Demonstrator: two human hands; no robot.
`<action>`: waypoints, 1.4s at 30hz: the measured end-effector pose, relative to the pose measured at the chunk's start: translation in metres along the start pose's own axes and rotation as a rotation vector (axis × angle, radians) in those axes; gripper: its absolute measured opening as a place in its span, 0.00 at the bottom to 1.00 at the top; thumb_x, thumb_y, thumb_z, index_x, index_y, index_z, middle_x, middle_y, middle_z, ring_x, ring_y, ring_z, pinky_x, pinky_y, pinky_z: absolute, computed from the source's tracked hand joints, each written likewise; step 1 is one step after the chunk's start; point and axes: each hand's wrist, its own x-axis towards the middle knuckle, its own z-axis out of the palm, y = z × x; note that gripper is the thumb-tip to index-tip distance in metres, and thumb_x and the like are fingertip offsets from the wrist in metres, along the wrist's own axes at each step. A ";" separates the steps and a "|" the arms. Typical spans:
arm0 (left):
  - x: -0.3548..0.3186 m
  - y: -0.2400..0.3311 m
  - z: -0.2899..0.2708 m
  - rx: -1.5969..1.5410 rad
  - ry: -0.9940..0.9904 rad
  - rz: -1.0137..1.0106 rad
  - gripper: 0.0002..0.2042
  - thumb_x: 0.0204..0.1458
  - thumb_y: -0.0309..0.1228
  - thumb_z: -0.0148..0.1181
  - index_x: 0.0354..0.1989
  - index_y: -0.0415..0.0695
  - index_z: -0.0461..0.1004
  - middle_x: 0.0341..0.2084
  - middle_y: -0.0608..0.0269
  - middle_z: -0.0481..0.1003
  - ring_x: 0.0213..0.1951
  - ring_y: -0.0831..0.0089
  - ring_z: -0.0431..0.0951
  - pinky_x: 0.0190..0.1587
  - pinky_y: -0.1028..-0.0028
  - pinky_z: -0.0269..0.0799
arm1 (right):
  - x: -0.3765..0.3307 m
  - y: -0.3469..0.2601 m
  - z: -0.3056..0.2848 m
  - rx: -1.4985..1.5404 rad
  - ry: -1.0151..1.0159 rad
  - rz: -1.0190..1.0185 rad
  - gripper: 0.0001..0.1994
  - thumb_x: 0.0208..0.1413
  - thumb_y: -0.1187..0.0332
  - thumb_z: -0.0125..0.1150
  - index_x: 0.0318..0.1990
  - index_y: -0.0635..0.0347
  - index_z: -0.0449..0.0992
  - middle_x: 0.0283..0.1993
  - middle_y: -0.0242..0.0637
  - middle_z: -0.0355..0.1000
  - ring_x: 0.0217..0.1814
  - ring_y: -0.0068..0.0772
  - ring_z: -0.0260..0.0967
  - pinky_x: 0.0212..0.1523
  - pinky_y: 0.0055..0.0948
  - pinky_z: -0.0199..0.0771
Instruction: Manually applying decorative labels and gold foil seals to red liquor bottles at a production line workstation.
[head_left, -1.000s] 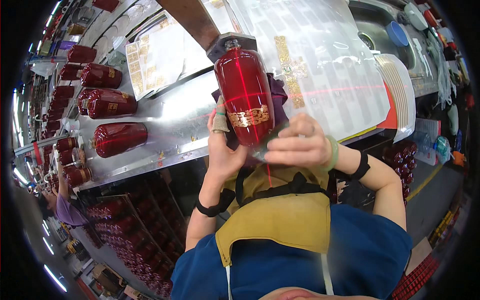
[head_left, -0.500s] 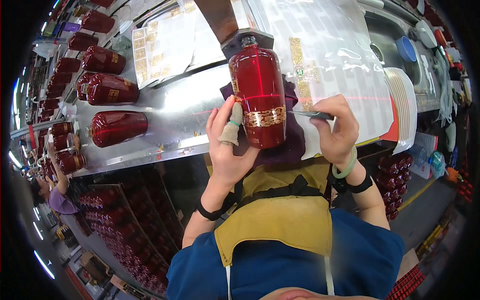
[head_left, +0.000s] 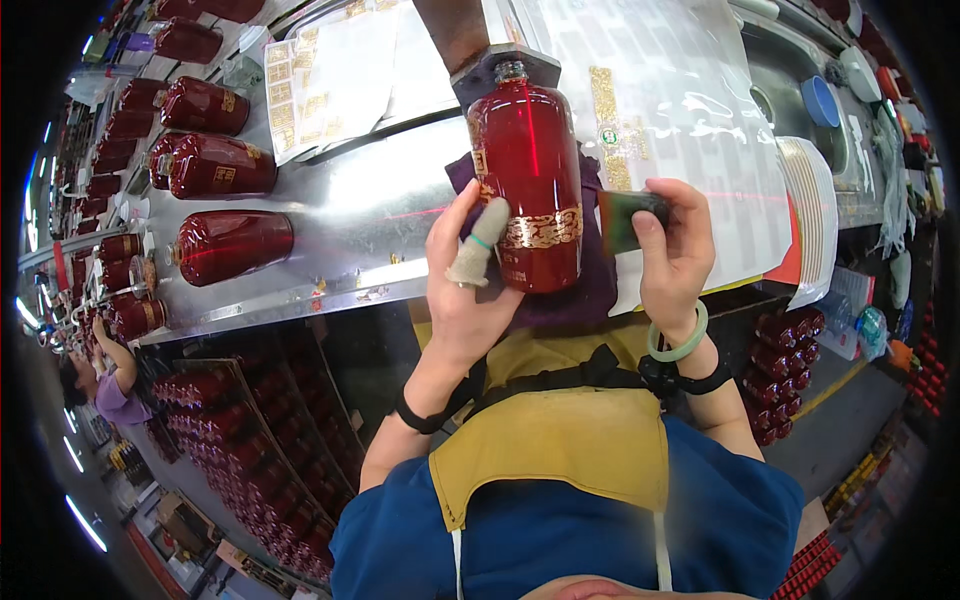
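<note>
A red glass bottle (head_left: 528,165) with a clear neck and a gold patterned band (head_left: 543,229) lies in front of me, its neck against a dark metal block (head_left: 520,62). My left hand (head_left: 466,265) steadies it along its left side near the base. A pale cloth finger cover with a green band (head_left: 484,241) is on one finger. To the right of the bottle, my right hand (head_left: 676,245) pinches a flat dark scraper (head_left: 622,222), blurred and apart from the glass. Dark purple cloth (head_left: 598,270) is under the bottle.
Several red bottles (head_left: 235,245) lie at the left of the metal bench (head_left: 350,215). Sheets of gold decals (head_left: 290,90) lie behind. Clear film (head_left: 700,120) covers the right side, with a sink and blue cup (head_left: 820,101) beyond. Another person (head_left: 115,385) is far left.
My right hand has turned the scraper, so its flat face shows instead of its thin edge. The bottle looks shifted slightly right in view, with my left hand still on it.
</note>
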 end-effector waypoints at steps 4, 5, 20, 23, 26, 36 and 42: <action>-0.001 -0.001 0.005 -0.239 0.054 -0.249 0.40 0.39 0.24 0.79 0.67 0.35 0.70 0.62 0.48 0.74 0.63 0.58 0.75 0.67 0.64 0.67 | 0.003 -0.001 0.001 0.109 0.007 0.095 0.16 0.69 0.75 0.58 0.61 0.66 0.69 0.49 0.35 0.74 0.48 0.20 0.70 0.51 0.20 0.71; 0.002 0.000 0.002 -0.142 0.052 -0.143 0.41 0.39 0.25 0.79 0.67 0.35 0.70 0.63 0.48 0.73 0.62 0.57 0.75 0.67 0.62 0.66 | 0.005 -0.002 0.004 0.121 0.035 0.080 0.15 0.70 0.75 0.56 0.61 0.66 0.69 0.48 0.35 0.74 0.48 0.19 0.70 0.51 0.20 0.70; 0.001 0.004 0.003 -0.266 0.020 -0.293 0.51 0.34 0.36 0.86 0.70 0.33 0.65 0.53 0.45 0.78 0.62 0.51 0.73 0.65 0.58 0.68 | -0.001 -0.003 -0.007 0.065 -0.007 0.085 0.13 0.72 0.74 0.54 0.60 0.68 0.73 0.49 0.33 0.74 0.49 0.18 0.69 0.52 0.19 0.69; 0.001 -0.001 -0.004 -0.246 -0.084 -0.268 0.56 0.32 0.39 0.87 0.72 0.33 0.61 0.58 0.44 0.75 0.64 0.50 0.71 0.67 0.58 0.66 | -0.002 -0.003 -0.007 0.047 -0.014 0.089 0.13 0.72 0.74 0.54 0.60 0.68 0.73 0.49 0.33 0.74 0.50 0.18 0.69 0.53 0.19 0.69; 0.003 0.000 -0.006 -0.424 -0.113 -0.262 0.60 0.29 0.41 0.88 0.74 0.34 0.57 0.65 0.44 0.69 0.66 0.48 0.69 0.69 0.58 0.64 | -0.002 -0.001 -0.007 0.082 -0.013 0.104 0.13 0.71 0.74 0.55 0.59 0.68 0.73 0.49 0.33 0.74 0.50 0.19 0.69 0.53 0.20 0.69; 0.006 0.003 0.002 -0.181 0.004 -0.120 0.48 0.40 0.30 0.82 0.71 0.31 0.61 0.69 0.41 0.65 0.69 0.47 0.66 0.70 0.58 0.62 | 0.005 -0.005 -0.004 0.150 -0.044 0.110 0.12 0.71 0.74 0.55 0.59 0.67 0.73 0.49 0.31 0.73 0.49 0.17 0.68 0.53 0.19 0.70; 0.001 -0.003 0.005 -0.253 -0.044 -0.176 0.48 0.42 0.28 0.80 0.72 0.32 0.59 0.69 0.39 0.64 0.69 0.47 0.65 0.71 0.57 0.60 | 0.021 -0.012 0.004 0.024 -0.067 -0.047 0.13 0.70 0.75 0.56 0.58 0.66 0.74 0.50 0.32 0.75 0.48 0.18 0.69 0.52 0.20 0.70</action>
